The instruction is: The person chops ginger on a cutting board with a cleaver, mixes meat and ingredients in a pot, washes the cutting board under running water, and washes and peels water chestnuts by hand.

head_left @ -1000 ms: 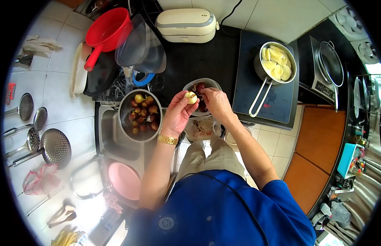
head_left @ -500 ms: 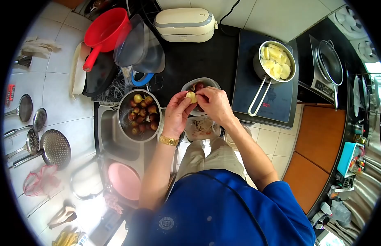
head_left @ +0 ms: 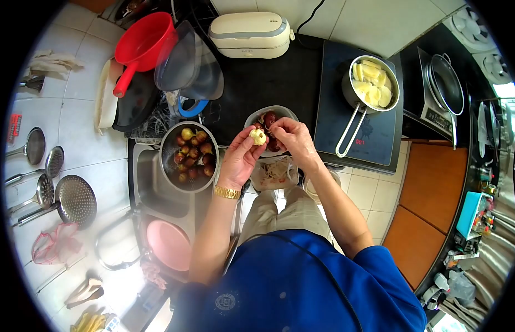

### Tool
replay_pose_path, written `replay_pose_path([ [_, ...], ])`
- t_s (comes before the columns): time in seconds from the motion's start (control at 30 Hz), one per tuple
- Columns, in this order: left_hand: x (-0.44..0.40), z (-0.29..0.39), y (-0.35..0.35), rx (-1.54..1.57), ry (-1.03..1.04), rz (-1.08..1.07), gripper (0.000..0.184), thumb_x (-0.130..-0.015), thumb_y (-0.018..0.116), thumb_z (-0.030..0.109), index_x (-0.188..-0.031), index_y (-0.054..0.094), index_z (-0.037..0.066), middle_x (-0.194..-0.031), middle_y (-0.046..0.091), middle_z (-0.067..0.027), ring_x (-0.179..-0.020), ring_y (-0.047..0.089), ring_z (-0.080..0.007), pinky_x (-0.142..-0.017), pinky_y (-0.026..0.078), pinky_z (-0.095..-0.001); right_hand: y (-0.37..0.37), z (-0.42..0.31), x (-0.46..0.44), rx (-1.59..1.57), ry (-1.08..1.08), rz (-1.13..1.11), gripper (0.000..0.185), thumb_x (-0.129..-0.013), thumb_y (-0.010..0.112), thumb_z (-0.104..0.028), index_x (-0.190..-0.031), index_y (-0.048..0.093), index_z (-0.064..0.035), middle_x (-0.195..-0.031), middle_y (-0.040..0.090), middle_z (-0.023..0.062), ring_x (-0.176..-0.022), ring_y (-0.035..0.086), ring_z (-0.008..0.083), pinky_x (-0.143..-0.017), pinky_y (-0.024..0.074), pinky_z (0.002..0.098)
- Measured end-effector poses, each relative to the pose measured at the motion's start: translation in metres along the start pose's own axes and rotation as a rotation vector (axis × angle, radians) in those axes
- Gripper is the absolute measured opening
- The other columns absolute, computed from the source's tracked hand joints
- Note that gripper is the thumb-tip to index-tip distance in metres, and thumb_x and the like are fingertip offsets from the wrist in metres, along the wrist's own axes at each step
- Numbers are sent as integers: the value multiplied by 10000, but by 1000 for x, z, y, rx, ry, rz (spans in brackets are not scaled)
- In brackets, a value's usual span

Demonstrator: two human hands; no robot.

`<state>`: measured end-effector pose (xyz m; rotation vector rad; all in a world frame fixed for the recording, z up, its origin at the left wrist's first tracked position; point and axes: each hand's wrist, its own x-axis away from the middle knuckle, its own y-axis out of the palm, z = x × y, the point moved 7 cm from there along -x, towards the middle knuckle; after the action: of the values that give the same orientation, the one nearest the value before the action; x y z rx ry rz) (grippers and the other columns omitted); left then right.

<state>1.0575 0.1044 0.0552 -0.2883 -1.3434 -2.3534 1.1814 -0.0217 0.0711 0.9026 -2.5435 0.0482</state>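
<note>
My left hand (head_left: 239,160) pinches a peeled chestnut (head_left: 258,136), pale yellow with a brown spot, between thumb and fingers. Close beside it, my right hand (head_left: 295,142) has its fingertips drawn together; whatever they hold, if anything, is too small to make out. Both hands are over the near side of a bowl (head_left: 292,114) with dark red-brown pieces in it. Below them, a clear plastic tub (head_left: 291,180) contains pale scraps. To the left, a metal pot (head_left: 164,169) holds several brown, unpeeled chestnuts (head_left: 191,150).
A saucepan (head_left: 354,124) of pale yellow slices sits on the induction hob (head_left: 335,83) at right. The sink (head_left: 152,196) and a pink basin (head_left: 168,243) lie at left. A cream electric box (head_left: 249,33) and a clear jug (head_left: 194,72) stand at the back.
My right hand has come away from the chestnut, slightly right and down. My left hand has turned the chestnut, so its brown spot now shows, and more of the bowl is visible.
</note>
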Motion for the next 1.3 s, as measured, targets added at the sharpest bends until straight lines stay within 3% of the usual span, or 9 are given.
replay_pose_path([
  [0.13,-3,0,2,-29,40,23,310,-1044,625,72,-1354,631,62,-1309,695,-114,-1202,684,-241,-1087,561,-389,5,-28,14,251,-181,54,178,-932,695,-104,-1045,743,25,-839,733,103,-742,708,172,-671,557,313],
  [0.2,-3,-1,3,-48,62,47,305,-1044,625,69,-1349,635,61,-1306,696,-110,-1205,680,-231,-1093,556,-391,12,-53,26,411,-541,84,184,-914,690,-67,-1066,750,19,-918,740,167,-855,745,298,-754,584,374],
  [0.3,-3,0,1,-59,88,70,285,-1023,663,66,-1308,657,49,-1282,703,-84,-1185,682,-202,-1074,563,-385,18,-62,34,476,-614,66,190,-902,674,-43,-1066,754,10,-973,738,177,-914,720,381,-812,584,417],
  [0.57,-1,0,0,-142,100,74,315,-1026,655,60,-1341,642,46,-1305,698,-105,-1186,682,-208,-1054,571,-380,20,-58,30,598,-673,121,194,-886,684,-30,-1066,753,-4,-934,739,169,-834,739,337,-732,595,377],
  [0.73,3,0,4,-59,39,48,323,-1030,652,74,-1352,633,51,-1312,693,-104,-1166,694,-230,-1054,579,-418,2,-23,6,236,-120,98,174,-889,712,-46,-1052,757,-5,-941,756,180,-837,749,320,-727,589,372],
  [0.77,4,0,10,-23,5,8,326,-1042,632,80,-1368,625,58,-1332,687,-117,-1183,689,-237,-1065,573,-432,-1,-12,0,236,-120,98,174,-889,712,-46,-1052,757,-5,-941,756,180,-837,749,320,-727,589,372],
  [0.83,7,3,18,-28,8,-2,334,-1046,627,83,-1378,617,57,-1325,686,-118,-1184,690,-245,-1056,577,-438,1,-12,-4,505,-522,146,180,-894,706,-44,-1062,754,1,-940,753,189,-840,746,333,-736,586,383],
  [1.0,1,3,7,-165,45,38,333,-1043,628,70,-1374,613,48,-1282,686,-101,-1165,689,-232,-1029,586,-438,8,-21,2,684,-585,92,132,-883,694,-41,-995,755,-8,-977,740,188,-888,724,371,-759,579,428],
  [1.3,3,11,17,-523,202,174,299,-972,733,27,-1246,615,-1,-1216,698,-77,-1103,665,-128,-986,548,-281,16,-55,16,462,-576,-77,164,-903,714,-89,-1036,759,-4,-986,729,151,-877,717,355,-791,583,411],
])
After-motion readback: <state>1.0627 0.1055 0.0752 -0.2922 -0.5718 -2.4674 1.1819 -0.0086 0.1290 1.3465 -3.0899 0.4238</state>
